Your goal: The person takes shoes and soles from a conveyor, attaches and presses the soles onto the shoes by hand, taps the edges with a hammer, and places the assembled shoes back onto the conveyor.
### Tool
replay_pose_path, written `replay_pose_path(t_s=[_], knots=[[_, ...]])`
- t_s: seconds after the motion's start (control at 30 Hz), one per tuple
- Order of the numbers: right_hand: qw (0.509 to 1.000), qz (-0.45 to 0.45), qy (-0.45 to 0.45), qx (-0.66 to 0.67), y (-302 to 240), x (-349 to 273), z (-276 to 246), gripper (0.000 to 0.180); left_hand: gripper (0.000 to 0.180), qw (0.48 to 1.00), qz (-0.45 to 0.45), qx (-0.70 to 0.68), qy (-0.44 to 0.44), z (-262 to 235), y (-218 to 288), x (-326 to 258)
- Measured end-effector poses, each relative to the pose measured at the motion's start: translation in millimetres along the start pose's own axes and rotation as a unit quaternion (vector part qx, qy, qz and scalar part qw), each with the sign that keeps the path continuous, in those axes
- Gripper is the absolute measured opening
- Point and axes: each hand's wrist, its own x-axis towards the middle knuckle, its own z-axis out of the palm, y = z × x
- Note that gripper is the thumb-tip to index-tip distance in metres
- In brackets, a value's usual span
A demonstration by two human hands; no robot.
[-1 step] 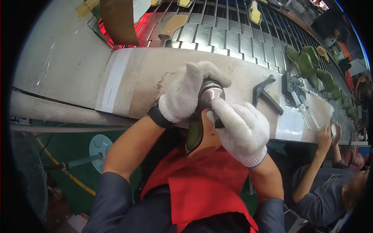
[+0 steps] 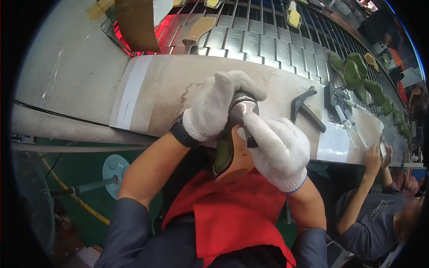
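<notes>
Both my hands wear white knit gloves and grip one shoe [image 2: 233, 157] held against my red apron [image 2: 232, 214]. The shoe has a shiny grey upper, a tan sole edge and a green last inside. My left hand [image 2: 214, 107] wraps over the shoe's top end at the workbench edge. My right hand [image 2: 278, 151] clasps the shoe from the right side, fingers pressed onto the upper. A black band [image 2: 183, 134] sits on my left wrist.
A pale workbench [image 2: 156, 89] runs ahead, with a dark hammer [image 2: 306, 107] and small brushes [image 2: 348, 120] to the right. Behind it lies a slatted metal conveyor [image 2: 268, 44] carrying green lasts [image 2: 357, 76]. Another person [image 2: 371, 219] works at the right.
</notes>
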Motion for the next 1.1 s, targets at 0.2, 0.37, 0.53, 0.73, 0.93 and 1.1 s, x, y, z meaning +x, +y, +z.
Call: replay_pose_path(t_s=[0.2, 0.37, 0.53, 0.73, 0.93, 1.1], knots=[[1.000, -0.008, 0.010, -0.008, 2.1, 0.5, 2.5, 0.063, 0.115, 0.999, 0.024, 0.019, -0.009, -1.6, -2.2, 3.2], [1.000, -0.005, 0.005, -0.008, 0.7, 4.4, 3.4, 0.059, 0.116, 0.999, 0.010, 0.026, -0.028, -7.4, 1.8, 2.6], [0.998, 0.001, -0.032, -0.057, 3.1, 21.2, 3.5, 0.050, 0.096, 0.998, 0.033, -0.020, -0.038, -13.4, -2.0, 7.8], [0.950, 0.254, 0.080, 0.162, 29.5, 16.4, 24.3, 0.022, 0.034, 0.995, -0.086, -0.054, 0.000, -32.0, -4.2, 30.4], [0.778, 0.543, -0.022, 0.315, 22.0, 21.9, -16.1, 0.037, 0.029, 0.991, -0.083, -0.105, 0.009, -28.9, -5.5, 39.7], [0.938, 0.199, -0.282, -0.028, 35.4, 75.6, -35.1, 0.050, 0.030, 0.997, -0.071, -0.017, -0.013, -0.2, -14.8, 54.7]])
